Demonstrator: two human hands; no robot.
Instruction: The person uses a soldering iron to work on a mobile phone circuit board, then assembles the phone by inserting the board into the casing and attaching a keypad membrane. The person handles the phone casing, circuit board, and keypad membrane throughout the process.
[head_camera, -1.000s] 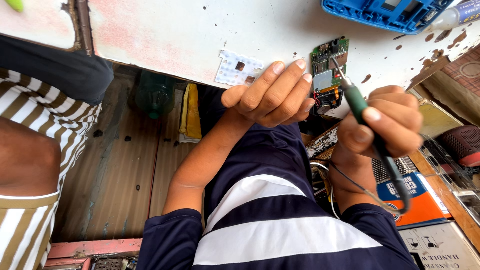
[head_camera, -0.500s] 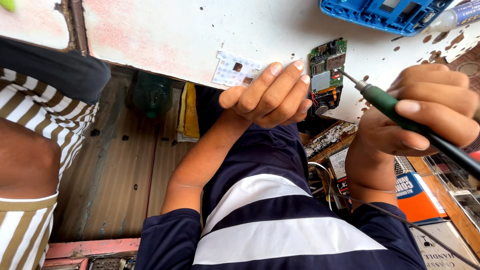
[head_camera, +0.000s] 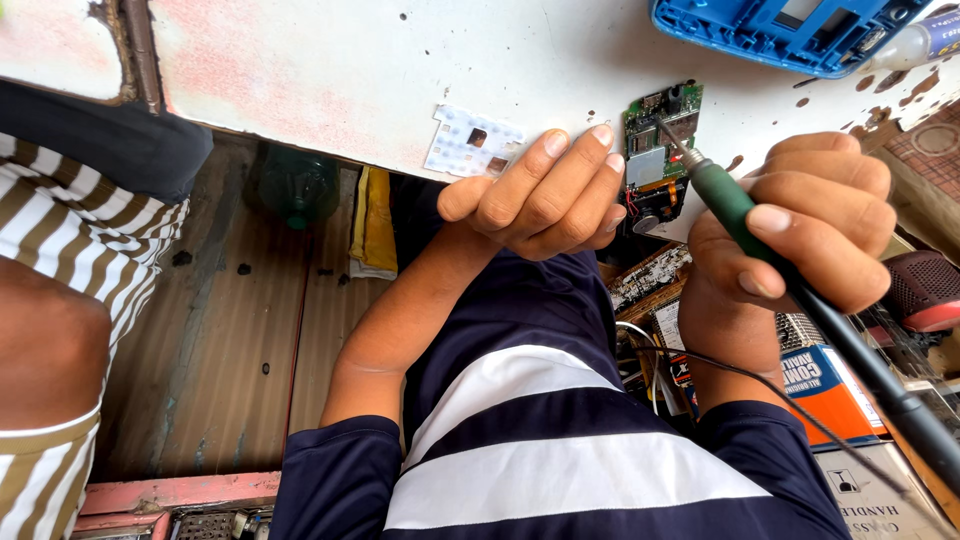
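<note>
A small green circuit board (head_camera: 660, 135) lies at the edge of a worn white table (head_camera: 330, 70). My left hand (head_camera: 545, 195) rests beside it, fingertips against the board's left side. My right hand (head_camera: 795, 230) grips a soldering iron (head_camera: 735, 205) with a green collar and black handle; its metal tip touches the upper part of the board. A thin black cord runs from the iron down past my right forearm.
A white keypad sheet (head_camera: 470, 140) lies left of my left hand. A blue plastic casing (head_camera: 790, 35) sits at the table's far side. Another person in striped clothes (head_camera: 60, 300) sits at the left. A green bottle (head_camera: 298, 185), boxes (head_camera: 830, 395) and a red speaker (head_camera: 925, 290) stand nearby.
My right hand swung out to the right with the iron, then came back; the tip now rests on the board again. My left hand has stayed put.
</note>
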